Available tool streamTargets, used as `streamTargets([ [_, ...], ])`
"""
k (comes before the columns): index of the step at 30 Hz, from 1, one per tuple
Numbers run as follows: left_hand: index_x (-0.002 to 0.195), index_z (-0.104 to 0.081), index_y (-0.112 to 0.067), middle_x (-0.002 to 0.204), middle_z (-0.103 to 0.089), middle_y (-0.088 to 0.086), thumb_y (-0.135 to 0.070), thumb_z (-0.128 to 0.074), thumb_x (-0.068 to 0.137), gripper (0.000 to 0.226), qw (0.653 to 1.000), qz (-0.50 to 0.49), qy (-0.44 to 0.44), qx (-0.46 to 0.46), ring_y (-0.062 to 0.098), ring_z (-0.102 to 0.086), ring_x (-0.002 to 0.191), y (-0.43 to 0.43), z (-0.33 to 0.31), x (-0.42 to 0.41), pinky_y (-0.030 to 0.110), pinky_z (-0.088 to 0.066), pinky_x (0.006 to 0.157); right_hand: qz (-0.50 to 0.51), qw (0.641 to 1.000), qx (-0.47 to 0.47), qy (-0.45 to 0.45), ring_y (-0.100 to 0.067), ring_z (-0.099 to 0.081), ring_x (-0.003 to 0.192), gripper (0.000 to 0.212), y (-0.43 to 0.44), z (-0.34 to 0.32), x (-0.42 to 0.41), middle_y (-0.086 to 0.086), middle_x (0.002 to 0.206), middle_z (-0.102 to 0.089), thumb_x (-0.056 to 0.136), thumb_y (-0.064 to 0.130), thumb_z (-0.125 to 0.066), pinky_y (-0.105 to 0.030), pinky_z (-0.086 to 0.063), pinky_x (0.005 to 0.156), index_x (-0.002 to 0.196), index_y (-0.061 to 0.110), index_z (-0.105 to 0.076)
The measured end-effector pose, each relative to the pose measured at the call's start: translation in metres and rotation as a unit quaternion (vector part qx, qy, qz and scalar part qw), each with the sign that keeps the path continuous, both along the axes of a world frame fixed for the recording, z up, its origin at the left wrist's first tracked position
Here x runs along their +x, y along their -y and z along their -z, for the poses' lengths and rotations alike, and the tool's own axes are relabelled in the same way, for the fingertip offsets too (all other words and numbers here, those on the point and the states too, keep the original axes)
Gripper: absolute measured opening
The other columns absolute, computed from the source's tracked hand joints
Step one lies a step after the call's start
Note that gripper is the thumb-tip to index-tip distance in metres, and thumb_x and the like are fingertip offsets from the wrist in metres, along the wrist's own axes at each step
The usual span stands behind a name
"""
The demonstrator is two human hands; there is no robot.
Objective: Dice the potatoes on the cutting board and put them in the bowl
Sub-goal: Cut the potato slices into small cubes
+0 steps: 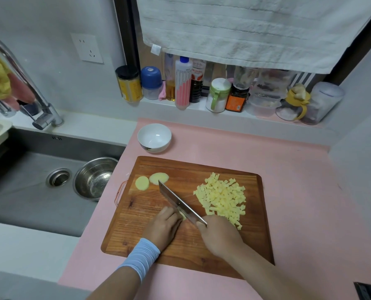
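The potato piece being cut (182, 217) is lying near the middle of the cutting board (137, 224), mostly hidden, showing only as a pale sliver between the left hand (164, 226) and the knife (178, 202). The left fingers (169, 215) are curling down onto it and pinning it, their knuckles sitting just beside the blade's left face. The blade's long axis is running diagonally from far left to near right, so the piece is meeting the steel near the heel, close to the handle. The right hand (220, 237) is wrapping tightly round that handle at the near right; it is the hand doing the cutting, while the left is the nearer one to the potato.

To the right of the blade, the diced pile (222, 198) is spreading over the board. Two uncut slices (142, 182) are waiting at the far left of the board, well apart from both hands. The bowl (154, 135) is standing empty on the pink worktop (299, 191), just beyond the board's far edge, so dicing looks well along and nothing has been transferred.
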State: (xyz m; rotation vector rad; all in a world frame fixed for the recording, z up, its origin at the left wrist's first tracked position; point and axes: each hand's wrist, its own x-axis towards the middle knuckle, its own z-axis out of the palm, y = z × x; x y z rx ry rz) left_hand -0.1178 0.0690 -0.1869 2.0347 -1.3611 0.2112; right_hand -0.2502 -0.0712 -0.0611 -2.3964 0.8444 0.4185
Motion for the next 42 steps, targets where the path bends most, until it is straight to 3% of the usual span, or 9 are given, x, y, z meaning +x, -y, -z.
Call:
streamTargets([
  [3, 0.088, -0.068, -0.012, 0.094, -0.062, 0.000, -0.021, -0.055, 0.096, 0.018, 1.000, 0.003, -0.003, -0.011, 0.018, -0.059, 0.083, -0.001, -0.005, -0.001, 0.029, -0.053, 0.066, -0.012, 1.000, -0.014, 0.019, -0.008, -0.056, 0.068, 0.032, -0.005, -0.008, -0.008, 0.010, 0.072, -0.059, 0.105, 0.041, -0.043, -0.025, -0.038, 0.055, 0.077, 0.031, -0.054],
  [12, 0.088, -0.071, -0.010, 0.095, -0.063, 0.000, -0.019, -0.058, 0.096, 0.017, 1.000, 0.002, -0.016, -0.024, 0.017, -0.061, 0.084, -0.002, -0.002, -0.001, 0.026, -0.053, 0.072, -0.025, 1.000, -0.012, 0.006, -0.006, -0.058, 0.069, 0.030, -0.005, -0.016, -0.025, 0.011, 0.076, -0.062, 0.105, 0.041, -0.043, -0.024, -0.044, 0.061, 0.081, 0.031, -0.057],
  [19, 0.087, -0.073, -0.011, 0.093, -0.066, -0.001, -0.018, -0.061, 0.094, 0.016, 0.999, -0.001, -0.027, -0.037, 0.014, -0.061, 0.086, 0.000, -0.001, -0.001, 0.022, -0.052, 0.077, -0.005, 1.000, 0.019, -0.021, -0.007, -0.052, 0.062, 0.040, -0.001, -0.006, -0.007, 0.009, 0.069, -0.055, 0.105, 0.037, -0.047, -0.023, -0.036, 0.054, 0.067, 0.026, -0.048],
  [25, 0.089, -0.073, -0.012, 0.094, -0.065, -0.002, -0.018, -0.061, 0.094, 0.014, 0.999, -0.005, -0.045, -0.026, 0.014, -0.062, 0.087, -0.003, 0.004, 0.000, 0.025, -0.055, 0.073, 0.016, 0.999, 0.030, -0.036, -0.013, -0.056, 0.070, 0.029, -0.002, 0.005, 0.018, 0.006, 0.078, -0.059, 0.104, 0.039, -0.048, -0.026, -0.037, 0.055, 0.082, 0.022, -0.057],
  [34, 0.086, -0.070, -0.012, 0.089, -0.061, -0.002, -0.017, -0.062, 0.094, 0.012, 0.997, 0.003, -0.066, -0.042, 0.014, -0.058, 0.082, -0.003, -0.002, 0.002, 0.022, -0.050, 0.077, 0.003, 1.000, 0.021, -0.015, -0.010, -0.058, 0.070, 0.031, -0.005, 0.008, 0.010, 0.007, 0.079, -0.063, 0.104, 0.038, -0.047, -0.025, -0.038, 0.056, 0.083, 0.022, -0.063],
  [38, 0.085, -0.069, -0.013, 0.088, -0.059, -0.004, -0.018, -0.061, 0.095, 0.013, 0.997, 0.000, -0.071, -0.042, 0.011, -0.056, 0.082, -0.003, -0.003, 0.002, 0.017, -0.048, 0.079, -0.017, 0.999, 0.027, -0.017, -0.011, -0.056, 0.069, 0.036, -0.008, 0.003, 0.003, 0.009, 0.074, -0.058, 0.104, 0.037, -0.045, -0.027, -0.041, 0.059, 0.070, 0.028, -0.049],
  [42, 0.084, -0.069, -0.013, 0.089, -0.059, -0.006, -0.019, -0.060, 0.094, 0.015, 0.996, -0.006, -0.076, -0.037, 0.009, -0.055, 0.083, -0.003, -0.005, 0.001, 0.013, -0.046, 0.081, -0.006, 0.999, 0.033, -0.030, -0.013, -0.064, 0.076, 0.029, -0.010, -0.001, -0.019, 0.008, 0.078, -0.063, 0.103, 0.037, -0.047, -0.031, -0.053, 0.072, 0.078, 0.027, -0.057],
])
